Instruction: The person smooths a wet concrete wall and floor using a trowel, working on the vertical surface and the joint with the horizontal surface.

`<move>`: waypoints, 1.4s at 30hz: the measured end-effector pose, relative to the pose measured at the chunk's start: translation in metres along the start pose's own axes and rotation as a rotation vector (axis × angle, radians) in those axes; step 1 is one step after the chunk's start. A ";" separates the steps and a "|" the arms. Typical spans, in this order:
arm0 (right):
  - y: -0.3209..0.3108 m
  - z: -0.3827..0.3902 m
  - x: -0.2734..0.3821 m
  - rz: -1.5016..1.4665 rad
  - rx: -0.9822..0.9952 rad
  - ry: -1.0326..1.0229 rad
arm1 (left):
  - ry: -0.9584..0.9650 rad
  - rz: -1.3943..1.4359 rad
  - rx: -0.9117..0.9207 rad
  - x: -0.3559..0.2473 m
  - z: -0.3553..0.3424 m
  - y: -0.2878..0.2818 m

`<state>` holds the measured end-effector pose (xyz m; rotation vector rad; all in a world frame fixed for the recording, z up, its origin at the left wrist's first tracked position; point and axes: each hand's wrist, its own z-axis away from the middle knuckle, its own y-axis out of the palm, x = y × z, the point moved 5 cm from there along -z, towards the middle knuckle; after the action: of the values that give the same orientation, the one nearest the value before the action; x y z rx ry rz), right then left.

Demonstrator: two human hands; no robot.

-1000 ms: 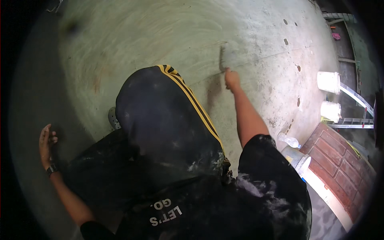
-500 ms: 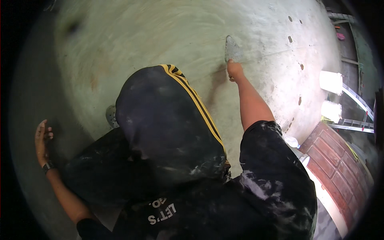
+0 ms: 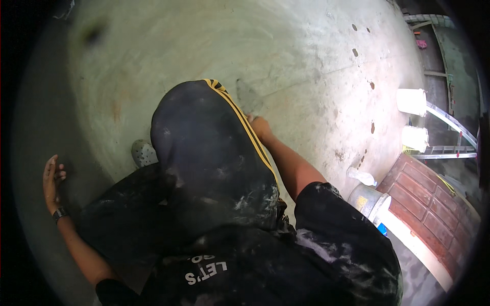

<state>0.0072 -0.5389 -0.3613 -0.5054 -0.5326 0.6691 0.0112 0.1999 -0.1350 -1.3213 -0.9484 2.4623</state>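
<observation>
My right hand [image 3: 261, 127] is closed, presumably around the handle of a trowel [image 3: 248, 95], though the handle itself is hidden. The trowel's pointed grey blade lies against the grey floor [image 3: 306, 46] and blends into its colour. Both are just right of my raised knee in dark trousers [image 3: 204, 137] with yellow stripes. Out to the far left, my left hand [image 3: 52, 181] holds nothing; its fingers are loosely spread, and a watch [image 3: 60, 213] circles the wrist. It is near the shadowed edge of the floor.
Two white buckets [image 3: 411, 102] stand at the right beside metal ladder rails [image 3: 451, 122]. Closer in are a grey bucket [image 3: 363, 200], a white plastic bottle [image 3: 361, 176] and a reddish-brown panelled board [image 3: 429, 196]. Several dark spots [image 3: 372, 85] mark the floor. My shoe [image 3: 144, 153] shows behind the knee.
My right hand has drawn the trowel back toward my knee, down and to the left. The grey bucket and bottle show more fully now. My left hand has hardly moved.
</observation>
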 end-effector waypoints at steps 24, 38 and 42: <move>-0.109 -0.113 -0.049 -0.199 -0.230 0.156 | -0.057 -0.042 0.044 0.002 -0.004 0.004; -0.049 -0.051 -0.035 -0.247 -0.120 0.157 | -0.027 -0.072 0.009 -0.002 0.002 0.010; -0.027 -0.033 -0.034 -0.109 -0.056 0.067 | -0.044 -0.034 0.031 0.009 0.003 0.001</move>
<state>0.0162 -0.5892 -0.3799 -0.5456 -0.5130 0.5325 0.0040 0.2019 -0.1407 -1.2366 -0.9304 2.4798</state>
